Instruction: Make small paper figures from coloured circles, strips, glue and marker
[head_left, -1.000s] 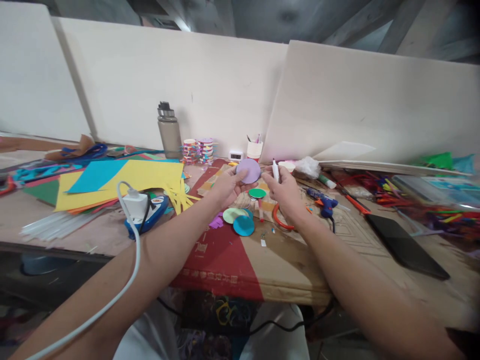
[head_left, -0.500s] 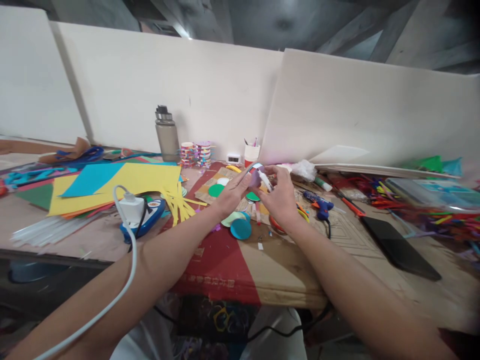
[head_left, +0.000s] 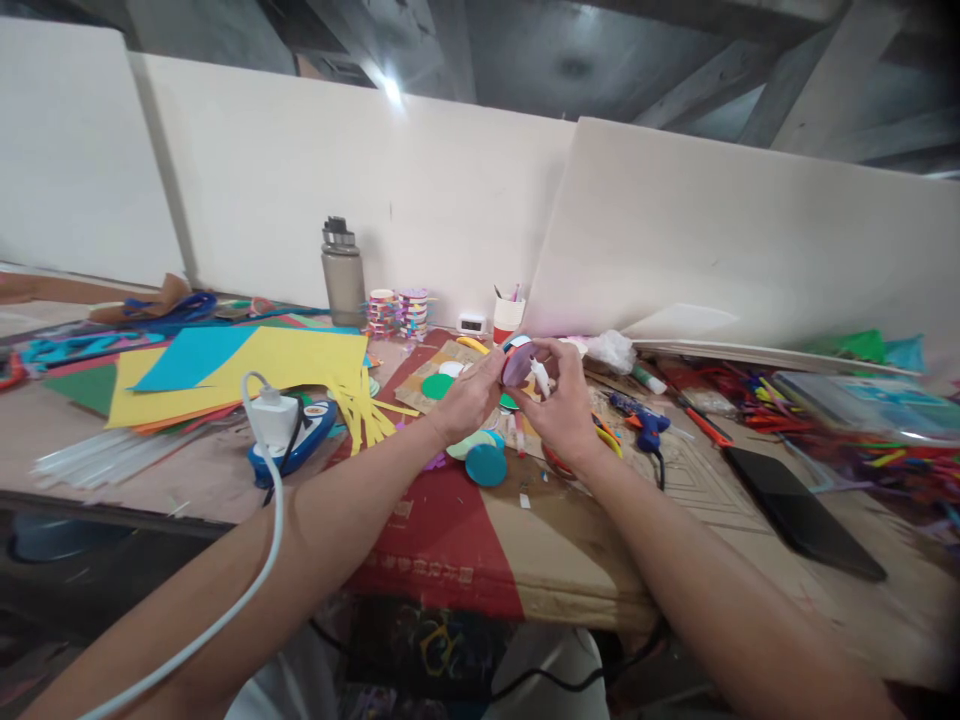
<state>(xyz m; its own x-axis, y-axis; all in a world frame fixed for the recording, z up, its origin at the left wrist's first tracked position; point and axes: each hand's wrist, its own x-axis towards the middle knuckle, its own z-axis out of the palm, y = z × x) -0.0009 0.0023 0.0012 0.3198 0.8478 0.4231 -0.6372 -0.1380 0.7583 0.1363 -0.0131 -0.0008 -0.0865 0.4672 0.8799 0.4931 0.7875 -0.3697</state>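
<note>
— What's spread in front of you?

— A cluttered worktable [head_left: 600,540]. Yellow paper [head_left: 285,365] lies to my left, a blue glue gun [head_left: 637,420] to my right, and a teal paper circle [head_left: 486,465] sits below my hands.

— And what are you holding?

— My left hand [head_left: 469,400] and right hand [head_left: 562,405] meet above the table. A purple paper disc [head_left: 517,365] sits between them, pinched at its edges by the fingertips of both. It is tilted, its face turned toward my right hand.

— Anything else?

— My right fingers also close on a small white pen [head_left: 540,378], its long axis slanting down to the right, just beside the disc.
</note>
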